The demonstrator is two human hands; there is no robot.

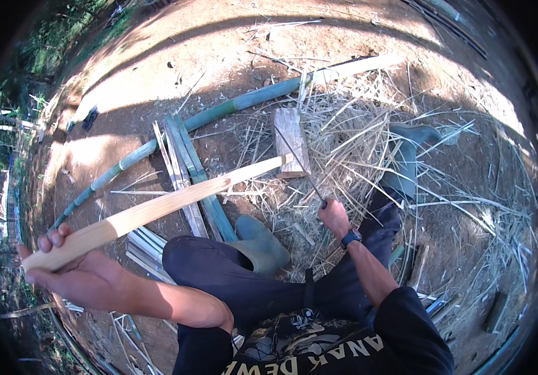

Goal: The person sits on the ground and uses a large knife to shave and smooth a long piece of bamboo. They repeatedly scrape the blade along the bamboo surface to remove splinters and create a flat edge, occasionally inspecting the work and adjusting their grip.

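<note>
Pale, cream-coloured bamboo, cut into a long flat strip (pixel 156 214), slants from the lower left up to the middle, its far end over a weathered grey rectangular wooden block (pixel 290 134). The left hand (pixel 88 275) holds the near end, its fingers (pixel 58 236) curled around the edge. The right hand (pixel 334 217), below a black wristwatch (pixel 351 237), has its fingers wrapped around the dark handle of a long, thin, dark-bladed knife (pixel 313 182). The blade runs across the block, close by the tip of the strip; whether the two touch I cannot tell.

Beyond the block, a long round green bamboo pole (pixel 250 99) lies across the brown dirt ground (pixel 138 62). Green split bamboo lengths (pixel 201 181) lie left of the block, their upper ends near the pole. A loose heap of thin straw-coloured shavings (pixel 350 122) spreads around the block's right side. Two dull green rubber boots (pixel 261 245) stand apart, the left one nearer the body, the right one among the shavings.
</note>
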